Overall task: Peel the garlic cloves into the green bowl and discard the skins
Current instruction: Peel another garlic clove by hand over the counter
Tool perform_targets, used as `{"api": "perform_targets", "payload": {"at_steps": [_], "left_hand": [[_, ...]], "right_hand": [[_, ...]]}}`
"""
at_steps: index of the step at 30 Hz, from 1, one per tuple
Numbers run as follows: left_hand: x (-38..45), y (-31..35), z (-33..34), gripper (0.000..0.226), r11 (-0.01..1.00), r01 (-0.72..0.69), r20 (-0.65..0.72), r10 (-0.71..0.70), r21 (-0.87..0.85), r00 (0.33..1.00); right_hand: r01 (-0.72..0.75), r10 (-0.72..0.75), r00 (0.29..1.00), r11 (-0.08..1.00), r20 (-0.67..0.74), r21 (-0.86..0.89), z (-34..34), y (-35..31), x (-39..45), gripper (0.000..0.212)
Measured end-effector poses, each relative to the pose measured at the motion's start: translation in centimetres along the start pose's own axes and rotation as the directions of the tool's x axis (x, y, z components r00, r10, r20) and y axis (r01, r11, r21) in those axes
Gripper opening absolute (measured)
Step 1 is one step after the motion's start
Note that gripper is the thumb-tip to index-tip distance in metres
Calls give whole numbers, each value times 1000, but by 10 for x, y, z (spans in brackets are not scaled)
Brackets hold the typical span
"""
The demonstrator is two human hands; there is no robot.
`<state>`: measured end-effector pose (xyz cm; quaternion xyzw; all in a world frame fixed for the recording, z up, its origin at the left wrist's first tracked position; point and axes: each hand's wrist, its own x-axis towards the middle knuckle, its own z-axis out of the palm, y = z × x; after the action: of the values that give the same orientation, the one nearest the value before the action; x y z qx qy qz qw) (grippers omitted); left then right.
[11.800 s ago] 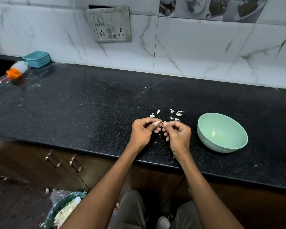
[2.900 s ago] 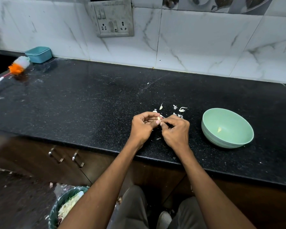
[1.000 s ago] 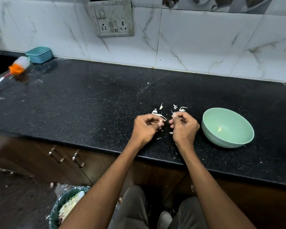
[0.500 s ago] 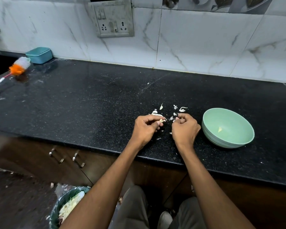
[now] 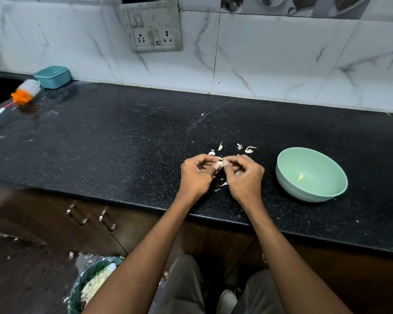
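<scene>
Step in hand, peeling: your left hand [image 5: 196,175] and right hand [image 5: 244,176] both pinch one clove [image 5: 219,164] between fingertips; next, strip skin, drop clove in bowl [image 5: 288,177] right of your right hand.

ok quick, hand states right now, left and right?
Left hand: fingers curled, pinching the garlic clove.
Right hand: fingers curled, pinching the same clove from the other side.

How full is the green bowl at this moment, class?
Nearly empty. The green bowl stands upright on the black counter, and only one small pale garlic piece lies on its bottom.
</scene>
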<state>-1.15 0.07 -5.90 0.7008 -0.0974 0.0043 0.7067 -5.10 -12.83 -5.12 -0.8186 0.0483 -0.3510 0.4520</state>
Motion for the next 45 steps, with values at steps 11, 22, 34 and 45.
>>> {"api": "perform_targets", "payload": {"at_steps": [11, 22, 34, 45], "left_hand": [[-4, 4, -1, 6, 1000, 11, -55, -11, 0, 998], [-3, 4, -1, 6, 999, 28, -36, -28, -18, 999], [-3, 4, -1, 11, 999, 14, 5, -14, -32, 1000], [1, 0, -3, 17, 1000, -9, -19, 9, 13, 1000]], "right_hand": [[-39, 38, 997, 999, 70, 15, 2, 4, 1, 10], [0, 5, 998, 997, 57, -77, 3, 0, -1, 7], [22, -16, 998, 995, 52, -101, 3, 0, -1, 9], [108, -99, 992, 988, 80, -112, 4, -1, -4, 10]]}}
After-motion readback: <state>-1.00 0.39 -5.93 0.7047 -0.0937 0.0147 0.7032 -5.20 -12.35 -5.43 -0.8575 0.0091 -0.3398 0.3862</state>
